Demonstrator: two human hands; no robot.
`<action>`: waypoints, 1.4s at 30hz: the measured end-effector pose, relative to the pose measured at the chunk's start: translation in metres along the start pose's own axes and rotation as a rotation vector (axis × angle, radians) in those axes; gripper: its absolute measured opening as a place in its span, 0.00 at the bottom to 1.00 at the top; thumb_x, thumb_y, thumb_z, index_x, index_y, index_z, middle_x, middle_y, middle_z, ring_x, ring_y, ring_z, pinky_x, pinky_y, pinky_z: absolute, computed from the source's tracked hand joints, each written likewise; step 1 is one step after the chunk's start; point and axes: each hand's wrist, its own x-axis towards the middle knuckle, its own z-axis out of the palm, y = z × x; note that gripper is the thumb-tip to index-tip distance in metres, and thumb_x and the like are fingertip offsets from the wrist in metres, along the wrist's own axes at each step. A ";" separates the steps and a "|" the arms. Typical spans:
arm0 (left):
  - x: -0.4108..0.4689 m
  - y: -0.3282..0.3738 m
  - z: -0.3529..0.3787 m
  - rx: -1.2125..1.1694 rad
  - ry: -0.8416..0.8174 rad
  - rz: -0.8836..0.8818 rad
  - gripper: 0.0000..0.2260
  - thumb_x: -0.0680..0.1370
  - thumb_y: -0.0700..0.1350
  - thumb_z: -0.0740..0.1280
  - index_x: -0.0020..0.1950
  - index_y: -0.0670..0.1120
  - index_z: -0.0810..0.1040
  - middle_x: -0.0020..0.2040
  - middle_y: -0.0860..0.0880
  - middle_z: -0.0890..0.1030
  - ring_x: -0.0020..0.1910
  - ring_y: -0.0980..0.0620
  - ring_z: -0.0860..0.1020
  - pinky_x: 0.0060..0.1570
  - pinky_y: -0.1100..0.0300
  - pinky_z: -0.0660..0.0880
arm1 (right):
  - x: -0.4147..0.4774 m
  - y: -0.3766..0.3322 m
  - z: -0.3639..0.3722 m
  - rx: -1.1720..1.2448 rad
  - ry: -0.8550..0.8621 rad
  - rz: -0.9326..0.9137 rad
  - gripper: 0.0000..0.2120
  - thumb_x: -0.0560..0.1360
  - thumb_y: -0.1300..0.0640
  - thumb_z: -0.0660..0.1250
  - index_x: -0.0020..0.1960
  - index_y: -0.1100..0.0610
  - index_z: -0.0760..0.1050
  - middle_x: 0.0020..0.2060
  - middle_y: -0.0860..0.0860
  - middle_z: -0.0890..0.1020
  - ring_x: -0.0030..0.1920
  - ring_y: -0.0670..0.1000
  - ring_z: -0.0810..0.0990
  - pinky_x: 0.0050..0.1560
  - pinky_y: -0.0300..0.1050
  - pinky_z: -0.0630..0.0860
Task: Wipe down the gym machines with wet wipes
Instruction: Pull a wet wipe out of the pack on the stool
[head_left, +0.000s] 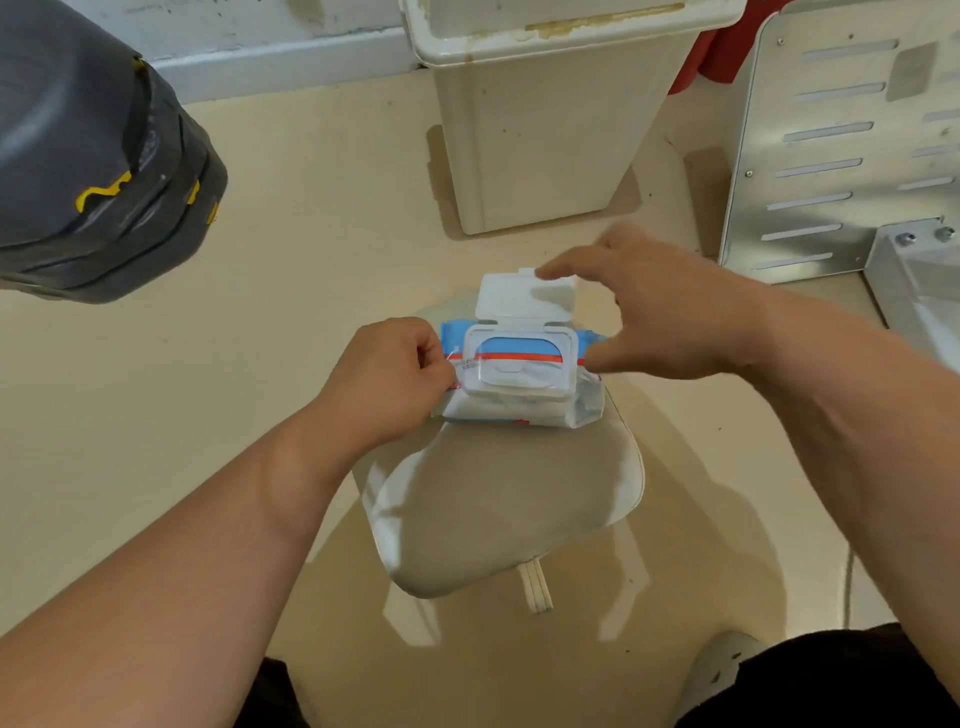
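Bin (545, 145) behind wipes pack (519, 410), lid (522, 299) up, metal panel (831, 156) rt

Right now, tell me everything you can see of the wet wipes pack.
The wet wipes pack is a soft white plastic pouch with blue and red print, lying flat on the far end of the beige padded seat. Its hard white flip lid stands open, hinged away from the person; no wipe sticks out. The left hand pinches its left end; the right hand touches the lid's tip with a finger, thumb at the pack's right edge.
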 end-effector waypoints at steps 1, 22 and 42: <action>0.000 0.000 0.001 -0.025 -0.015 0.002 0.05 0.76 0.41 0.67 0.40 0.44 0.79 0.36 0.50 0.80 0.33 0.54 0.73 0.33 0.58 0.68 | 0.001 -0.012 0.001 -0.052 0.063 -0.069 0.25 0.75 0.47 0.73 0.70 0.40 0.73 0.58 0.47 0.72 0.57 0.50 0.73 0.55 0.44 0.70; 0.013 0.000 -0.001 -0.016 -0.084 -0.040 0.06 0.76 0.40 0.67 0.38 0.43 0.76 0.36 0.50 0.77 0.33 0.53 0.72 0.33 0.57 0.67 | 0.030 -0.019 0.076 -0.230 0.308 -0.306 0.09 0.72 0.60 0.71 0.34 0.58 0.77 0.32 0.53 0.74 0.29 0.59 0.72 0.29 0.45 0.62; 0.010 -0.001 -0.001 -0.121 -0.041 0.143 0.12 0.77 0.35 0.64 0.50 0.52 0.77 0.40 0.48 0.79 0.36 0.51 0.76 0.32 0.63 0.70 | 0.032 -0.005 0.060 0.025 0.063 -0.236 0.19 0.73 0.51 0.55 0.49 0.52 0.84 0.48 0.47 0.80 0.47 0.52 0.78 0.48 0.50 0.74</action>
